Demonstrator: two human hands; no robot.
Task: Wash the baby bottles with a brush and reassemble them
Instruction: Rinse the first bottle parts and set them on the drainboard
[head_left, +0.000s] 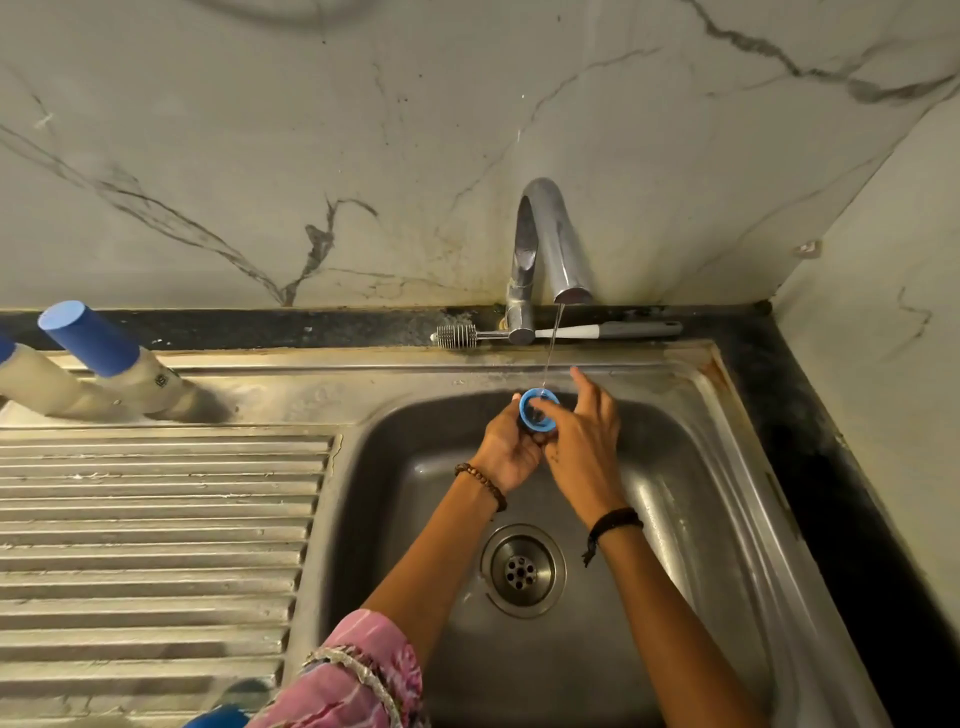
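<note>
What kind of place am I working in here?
Most likely a home kitchen: a steel sink with ribbed draining board, a running tap against a marble-look wall, and capped baby bottles standing on the drainer.

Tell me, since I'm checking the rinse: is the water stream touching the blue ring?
Touching. The head view shows the thin water stream from the tap ending on the blue ring's upper rim.

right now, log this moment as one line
phase: rinsing | left hand: holds blue ring | right hand: on ring | tap: running | brush: on ledge
</note>
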